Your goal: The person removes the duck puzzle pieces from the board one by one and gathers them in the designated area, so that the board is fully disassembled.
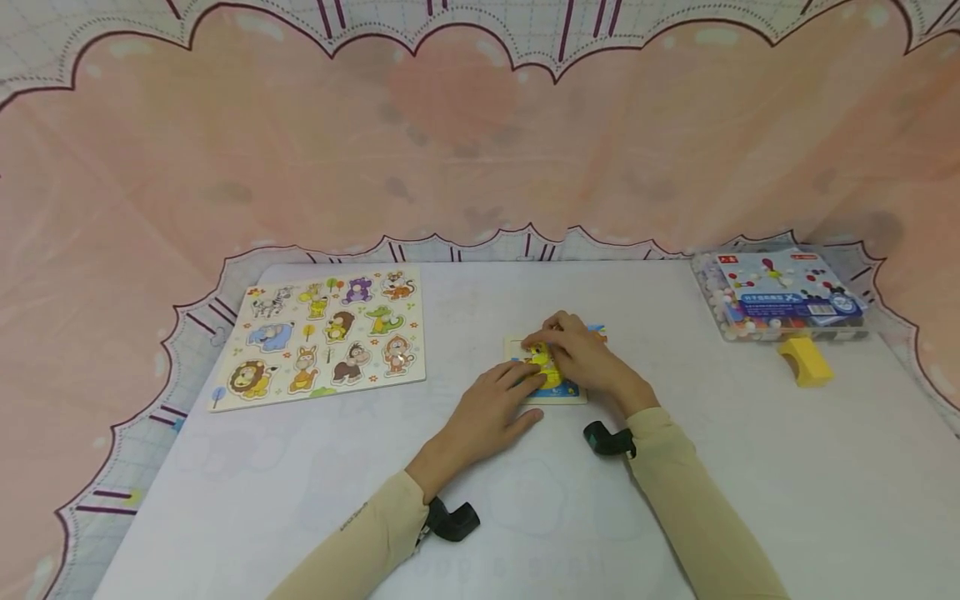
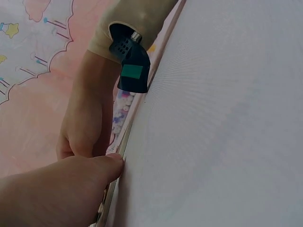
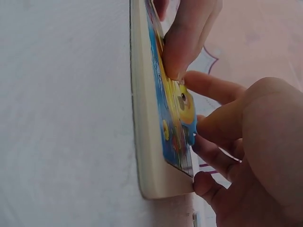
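A small wooden puzzle board (image 1: 564, 398) with a blue and yellow picture lies on the table in the head view, partly hidden by both hands. Its yellow animal puzzle piece (image 3: 187, 106), with an eye printed on it, stands slightly proud of the board in the right wrist view. My right hand (image 1: 581, 354) arches over the board from the right, curled fingertips at the piece's edge and thumb by the board's corner. From the left, my left hand (image 1: 491, 408) reaches in with fingers extended, and its fingertips press on the yellow picture.
To the left lies a large animal puzzle board (image 1: 318, 337). A clear box (image 1: 780, 296) of coloured beads stands at the back right, with a yellow arched block (image 1: 806, 362) before it. A patterned cloth (image 1: 465, 150) hangs behind the white table (image 1: 540, 517).
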